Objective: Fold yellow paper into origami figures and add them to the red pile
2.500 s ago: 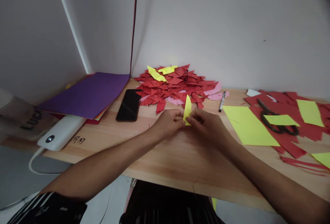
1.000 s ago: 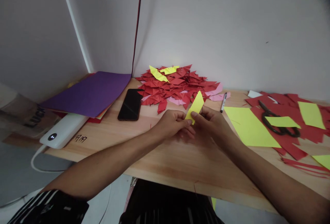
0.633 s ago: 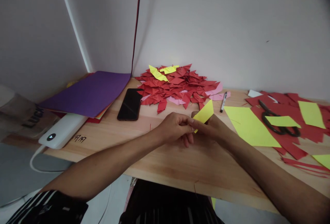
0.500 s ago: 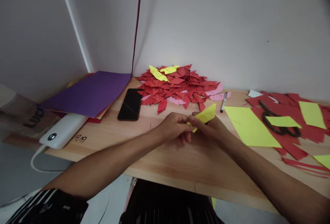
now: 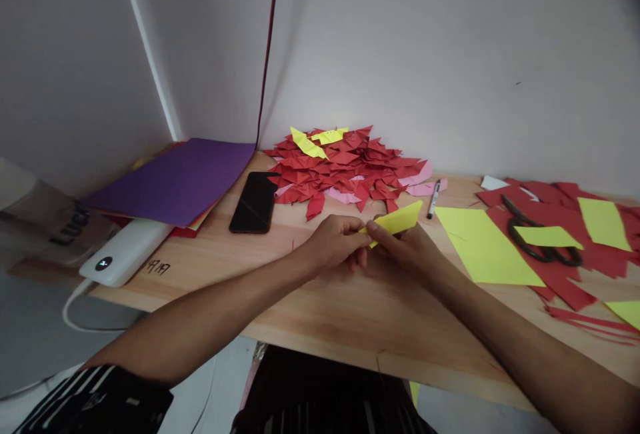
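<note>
Between my two hands, above the wooden desk, is a folded piece of yellow paper (image 5: 401, 218). My left hand (image 5: 340, 241) pinches its left end, fingers curled and thumb pointing right. My right hand (image 5: 403, 241) grips the paper from the right, its thumb pressed on the near face. The paper's pointed right end sticks up past the right hand; its left end is partly hidden by fingers. Just behind the hands lies a heap of folded red paper pieces (image 5: 345, 164), with pink ones among them and two folded yellow pieces (image 5: 307, 143) on top.
A black phone (image 5: 253, 202), purple sheets (image 5: 185, 177) and a white power bank (image 5: 127, 254) with a cable lie left. To the right are a marker (image 5: 433, 199), a yellow sheet (image 5: 487, 247), scissors (image 5: 520, 241) partly under yellow paper, and red scraps (image 5: 595, 247).
The yellow paper has tilted to lie flatter between my hands. My left fingers have shifted slightly left along it, and the view has moved a little.
</note>
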